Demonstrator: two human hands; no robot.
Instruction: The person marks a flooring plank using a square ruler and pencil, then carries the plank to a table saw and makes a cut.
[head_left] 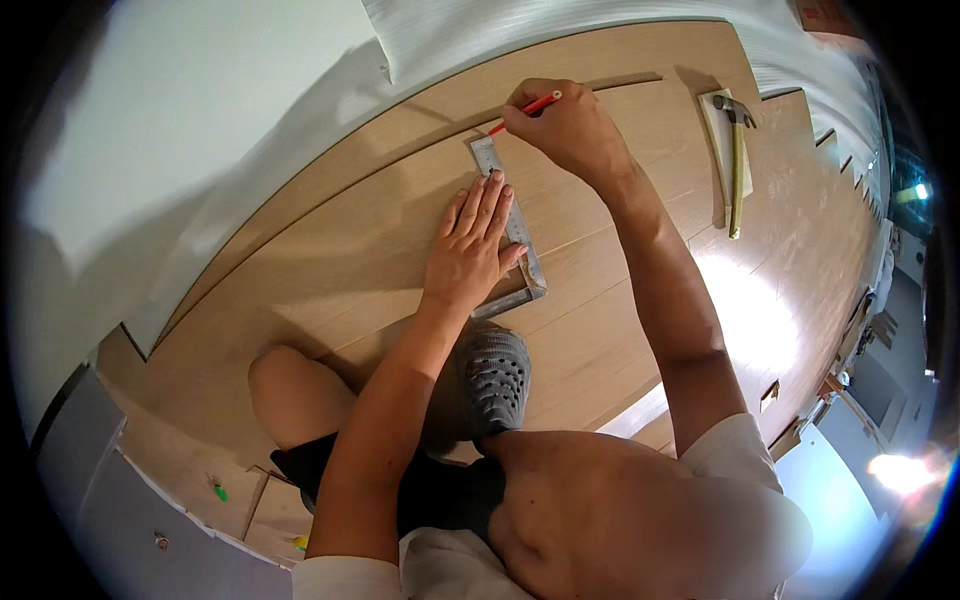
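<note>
Probably stiff and slippery, the metal square (517, 227) on the floorboards (590, 265) is best held mid-blade, under the spread fingers (487, 205) of the left hand (464, 262), while the right hand (572, 132) pinches a red pencil (542, 103).

Red pencil (543, 102) by end of metal square (518, 230)

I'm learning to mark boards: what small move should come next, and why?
Probably draw the pencil along the square: the right hand holds the pencil's tip near the square's far end, and the left hand lies across the square.
</note>
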